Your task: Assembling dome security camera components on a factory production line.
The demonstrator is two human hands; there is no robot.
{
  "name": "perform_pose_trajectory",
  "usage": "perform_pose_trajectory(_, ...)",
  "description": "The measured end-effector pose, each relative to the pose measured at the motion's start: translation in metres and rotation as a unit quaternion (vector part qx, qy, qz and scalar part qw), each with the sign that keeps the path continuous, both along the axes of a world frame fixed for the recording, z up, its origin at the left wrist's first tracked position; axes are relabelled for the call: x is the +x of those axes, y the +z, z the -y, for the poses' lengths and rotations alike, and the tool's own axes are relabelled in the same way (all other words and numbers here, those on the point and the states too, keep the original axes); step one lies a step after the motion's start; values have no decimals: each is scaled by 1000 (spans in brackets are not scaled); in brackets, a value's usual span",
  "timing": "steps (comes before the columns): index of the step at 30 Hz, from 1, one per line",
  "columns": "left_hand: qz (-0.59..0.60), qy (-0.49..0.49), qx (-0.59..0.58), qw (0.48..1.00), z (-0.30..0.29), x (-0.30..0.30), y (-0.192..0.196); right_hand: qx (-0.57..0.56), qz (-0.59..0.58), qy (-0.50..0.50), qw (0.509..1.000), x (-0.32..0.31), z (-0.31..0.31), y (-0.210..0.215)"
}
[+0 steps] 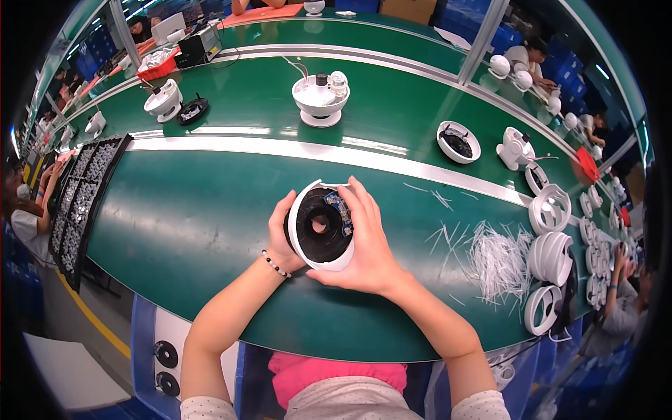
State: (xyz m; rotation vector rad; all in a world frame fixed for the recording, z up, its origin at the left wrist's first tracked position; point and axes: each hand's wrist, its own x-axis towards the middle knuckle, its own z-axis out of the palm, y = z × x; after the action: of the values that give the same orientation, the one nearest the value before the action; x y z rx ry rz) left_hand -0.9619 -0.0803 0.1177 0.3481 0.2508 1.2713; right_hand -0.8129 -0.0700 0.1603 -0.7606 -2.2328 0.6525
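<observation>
Above the green table (189, 217), both my hands hold a round white housing (329, 246) tilted up toward me. Set inside its white rim is a black disc with a central hole and a small blue circuit board at the upper right. My left hand (280, 234) wraps the left side, its fingers mostly hidden behind the housing. On the right side, my right hand (369, 245) grips the rim, with fingers over the top right near the board and the thumb below.
Thin white strips (497, 262) lie in a pile at right, next to stacked white rings (551, 257). A black tray (85, 203) of small parts lies at left. Across the metal rail stand a white bowl-shaped assembly (320, 101) and other white units. Blue bin (145, 343) sits below; co-workers sit both sides.
</observation>
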Motion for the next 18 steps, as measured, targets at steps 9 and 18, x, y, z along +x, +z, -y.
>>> perform_pose_trajectory(9,17,4,-3,1000,-5,-6,-2,17,27,61,998,-1,-13,10)
perform_pose_trajectory(18,50,-42,4,998,2,-19,5,32,72,49,996,-21,-13,17)
